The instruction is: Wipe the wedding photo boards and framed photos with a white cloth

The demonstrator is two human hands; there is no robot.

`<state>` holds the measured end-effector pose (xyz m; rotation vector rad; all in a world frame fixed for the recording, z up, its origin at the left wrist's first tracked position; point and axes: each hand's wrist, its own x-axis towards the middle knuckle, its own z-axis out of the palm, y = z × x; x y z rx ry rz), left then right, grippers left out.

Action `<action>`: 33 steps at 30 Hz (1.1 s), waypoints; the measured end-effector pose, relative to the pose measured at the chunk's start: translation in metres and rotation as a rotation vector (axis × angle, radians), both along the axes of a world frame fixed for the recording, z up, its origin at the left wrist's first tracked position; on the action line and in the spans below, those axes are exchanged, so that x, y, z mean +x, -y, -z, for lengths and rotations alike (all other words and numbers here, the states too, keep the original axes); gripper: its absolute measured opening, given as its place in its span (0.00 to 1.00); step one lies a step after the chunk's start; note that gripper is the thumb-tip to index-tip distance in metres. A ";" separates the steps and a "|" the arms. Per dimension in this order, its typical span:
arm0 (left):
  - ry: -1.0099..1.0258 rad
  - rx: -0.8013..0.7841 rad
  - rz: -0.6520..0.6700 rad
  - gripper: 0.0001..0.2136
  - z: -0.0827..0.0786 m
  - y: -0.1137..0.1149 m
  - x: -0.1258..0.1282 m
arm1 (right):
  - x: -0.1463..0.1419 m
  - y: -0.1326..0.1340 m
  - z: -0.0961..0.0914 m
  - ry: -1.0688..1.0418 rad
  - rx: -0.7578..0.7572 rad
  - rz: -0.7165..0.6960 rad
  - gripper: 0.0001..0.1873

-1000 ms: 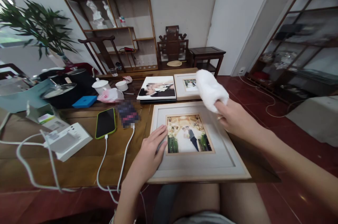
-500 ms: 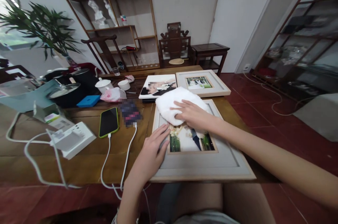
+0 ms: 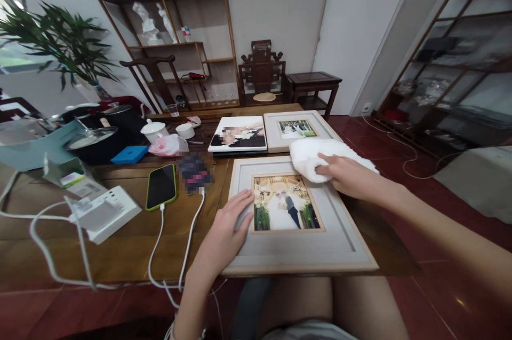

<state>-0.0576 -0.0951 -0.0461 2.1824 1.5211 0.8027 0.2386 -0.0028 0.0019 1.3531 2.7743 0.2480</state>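
A framed photo [image 3: 340, 244] with a pale mat and light wood edge lies flat at the table's front edge. My left hand [image 3: 229, 228] rests on its left side, fingers stretched out beside the inner picture. In my right hand [image 3: 340, 172] is a fluffy white cloth [image 3: 308, 156], bunched under the fingers at the frame's upper right corner. Part of the cloth hangs out past the frame's right edge. The inner picture of a couple is uncovered. Behind it lie a second framed photo [image 3: 272, 121] and a photo album [image 3: 218, 140].
A phone in a green case [image 3: 161, 186] and a blurred dark item [image 3: 194, 173] are plugged into white cables. To the left are a white charger box [image 3: 116, 217], a blue box [image 3: 130, 155] and black pots [image 3: 94, 142]. A white lidded cup [image 3: 154, 130] stands farther back.
My right hand has moved right with the white cloth, from the frame's upper middle to its upper right corner, uncovering the picture. My left hand stays in place on the frame.
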 end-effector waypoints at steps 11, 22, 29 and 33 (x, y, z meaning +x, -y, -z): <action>0.101 0.038 -0.024 0.16 -0.004 -0.003 0.001 | -0.008 0.019 0.011 -0.040 0.058 -0.118 0.24; 0.040 0.063 0.005 0.16 0.002 -0.003 0.000 | -0.005 0.133 0.006 -0.184 -0.041 -0.158 0.22; -0.013 0.049 0.032 0.17 0.002 -0.002 -0.001 | -0.010 0.115 0.002 -0.143 -0.005 -0.042 0.30; -0.029 0.039 0.027 0.16 0.000 -0.002 0.000 | -0.019 0.056 0.008 -0.105 0.041 0.039 0.28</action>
